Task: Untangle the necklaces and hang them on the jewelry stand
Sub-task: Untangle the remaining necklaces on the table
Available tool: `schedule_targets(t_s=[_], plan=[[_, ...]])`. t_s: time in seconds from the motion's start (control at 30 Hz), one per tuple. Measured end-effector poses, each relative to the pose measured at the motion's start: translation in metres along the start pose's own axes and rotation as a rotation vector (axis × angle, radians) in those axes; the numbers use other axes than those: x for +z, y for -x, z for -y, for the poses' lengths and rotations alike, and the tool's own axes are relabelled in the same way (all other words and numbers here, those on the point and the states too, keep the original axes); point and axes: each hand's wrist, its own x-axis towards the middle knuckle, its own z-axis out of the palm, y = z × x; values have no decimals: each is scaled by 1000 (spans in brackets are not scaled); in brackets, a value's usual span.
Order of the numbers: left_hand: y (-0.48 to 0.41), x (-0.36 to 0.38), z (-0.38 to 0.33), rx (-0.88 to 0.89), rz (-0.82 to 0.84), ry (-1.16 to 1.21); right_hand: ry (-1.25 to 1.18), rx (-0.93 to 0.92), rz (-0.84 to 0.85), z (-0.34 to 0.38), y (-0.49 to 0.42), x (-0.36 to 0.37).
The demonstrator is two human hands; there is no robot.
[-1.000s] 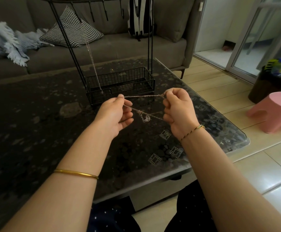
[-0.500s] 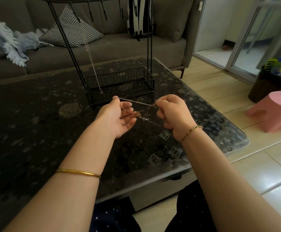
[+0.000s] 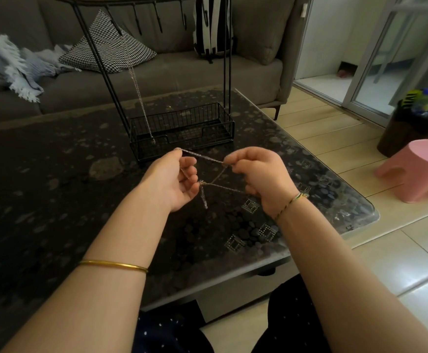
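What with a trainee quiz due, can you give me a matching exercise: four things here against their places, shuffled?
Things: 1 tangled chain; 2 hung necklace; 3 stool; 4 cushion.
Places: A on the sofa; B on the floor; C between left hand and right hand; D on the stand.
Pairs: 1-C, 2-D, 3-B, 4-A.

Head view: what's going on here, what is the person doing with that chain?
A person holds a tangled chain above the table. The left hand and the right hand each pinch it, pulling its strands taut between them. The strands cross at a knot with a short loop dangling below, so it is not yet untangled. One necklace already hangs on the stand behind.
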Motion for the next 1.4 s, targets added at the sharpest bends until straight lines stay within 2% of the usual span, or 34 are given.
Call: schedule_targets(t_s=[0.1, 0.17, 0.33, 0.43, 0.63, 0.77, 0.87, 1.13, 1.4], plan=[[2, 1, -1, -7, 77, 10, 298, -87, 60, -3, 2, 6], [4, 2, -2, 5, 131, 16, 402, -122, 101, -6, 1, 11], [5, 5, -2, 51, 164, 48, 477, -115, 237, -9, -1, 13], [4, 3, -3, 75, 146, 30, 507, -127, 236, -8, -2, 11], [5, 3, 2, 155, 89, -247, 314, -210, -29, -7, -4, 8], [2, 5, 5, 174, 80, -422, 198, -208, -130, -7, -6, 8], [2, 4, 6, 155, 125, -461, 80, -172, -205, -6, -7, 5], [0, 1, 7, 185, 243, -536, -230, 1, -228, -2, -6, 2], [2, 2, 6, 294, 197, -640, -219, 25, -213, 0, -4, 0]])
